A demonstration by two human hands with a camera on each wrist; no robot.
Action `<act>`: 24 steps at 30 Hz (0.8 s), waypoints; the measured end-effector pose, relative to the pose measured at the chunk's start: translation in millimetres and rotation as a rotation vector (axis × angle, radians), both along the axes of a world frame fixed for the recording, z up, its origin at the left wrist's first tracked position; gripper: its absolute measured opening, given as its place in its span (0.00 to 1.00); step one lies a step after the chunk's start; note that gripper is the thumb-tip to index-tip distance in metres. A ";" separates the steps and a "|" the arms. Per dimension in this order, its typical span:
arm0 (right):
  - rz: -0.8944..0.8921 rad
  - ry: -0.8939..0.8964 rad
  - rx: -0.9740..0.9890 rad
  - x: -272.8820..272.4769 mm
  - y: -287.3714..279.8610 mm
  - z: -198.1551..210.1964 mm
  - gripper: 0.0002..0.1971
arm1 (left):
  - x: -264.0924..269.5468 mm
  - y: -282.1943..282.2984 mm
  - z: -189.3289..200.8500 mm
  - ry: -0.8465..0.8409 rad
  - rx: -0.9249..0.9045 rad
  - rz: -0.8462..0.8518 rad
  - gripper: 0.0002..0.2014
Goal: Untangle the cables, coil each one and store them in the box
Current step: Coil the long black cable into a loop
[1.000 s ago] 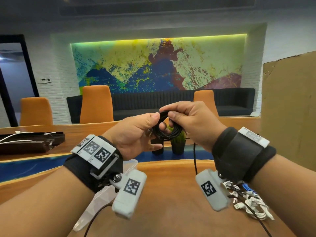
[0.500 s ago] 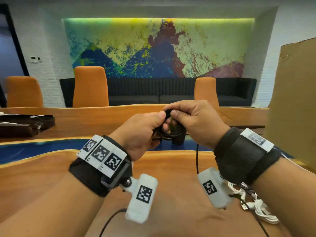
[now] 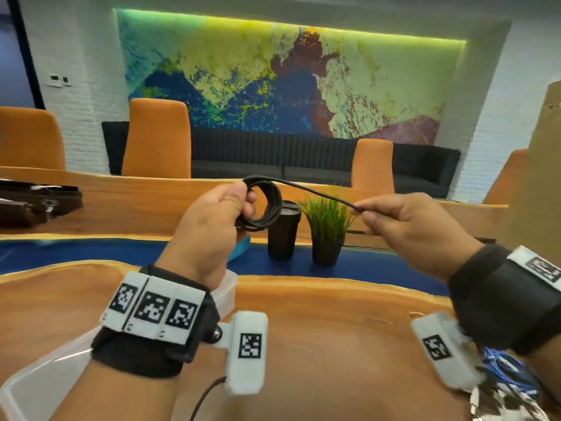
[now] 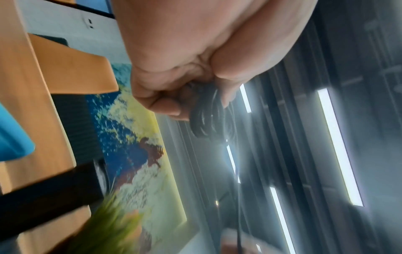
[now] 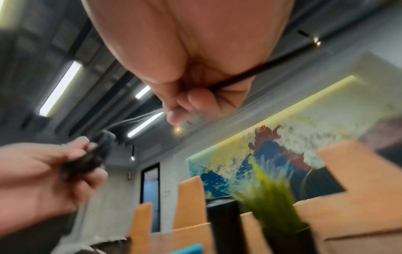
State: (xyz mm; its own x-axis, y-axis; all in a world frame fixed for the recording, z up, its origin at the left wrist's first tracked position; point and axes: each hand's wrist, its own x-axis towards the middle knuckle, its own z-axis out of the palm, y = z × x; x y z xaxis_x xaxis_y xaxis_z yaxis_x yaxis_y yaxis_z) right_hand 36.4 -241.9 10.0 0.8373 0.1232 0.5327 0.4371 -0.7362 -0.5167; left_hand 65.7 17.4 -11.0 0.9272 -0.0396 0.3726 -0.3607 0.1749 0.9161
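A black cable is wound into a small coil held up above the table. My left hand grips the coil between thumb and fingers. A loose strand runs rightward from the coil's top to my right hand, which pinches it between thumb and fingertips. A clear plastic box lies on the table under my left wrist, mostly hidden. More tangled cables, blue and white, lie at the lower right under my right forearm.
A black tumbler and a small potted green plant stand on the wooden table beyond my hands. A cardboard flap rises at the right. Orange chairs and a dark tray stand behind.
My hands were together on the coil. Now the right hand has moved away to the right, drawing a strand out, while the left keeps the coil.
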 end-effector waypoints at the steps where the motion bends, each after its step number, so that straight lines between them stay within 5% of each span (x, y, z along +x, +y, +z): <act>1: -0.082 -0.001 -0.136 3.1 -10.5 -4.5 0.10 | 2.9 6.9 1.1 0.000 -0.009 0.025 0.17; 6: -0.466 0.171 -0.475 9.1 -53.1 -21.6 0.11 | 8.4 29.7 5.7 -0.046 0.006 0.105 0.17; 9: -0.522 0.199 -0.522 9.2 -53.3 -25.7 0.10 | 1.0 24.2 7.6 -0.005 -0.033 0.012 0.17; 11: -0.493 0.151 -0.366 8.1 -45.2 -20.5 0.08 | -6.5 14.1 8.9 0.036 -0.084 -0.085 0.16; 19: -0.022 0.195 1.031 12.1 -18.1 15.1 0.06 | -33.9 -13.6 19.4 0.124 -0.217 -0.325 0.16; 21: -0.114 0.203 1.143 15.4 -25.7 13.5 0.08 | -36.3 -11.4 23.5 0.128 -0.282 -0.365 0.16; 24: -0.281 0.390 0.896 16.7 -20.8 -17.7 0.10 | -38.3 -8.2 27.9 0.162 -0.373 -0.421 0.14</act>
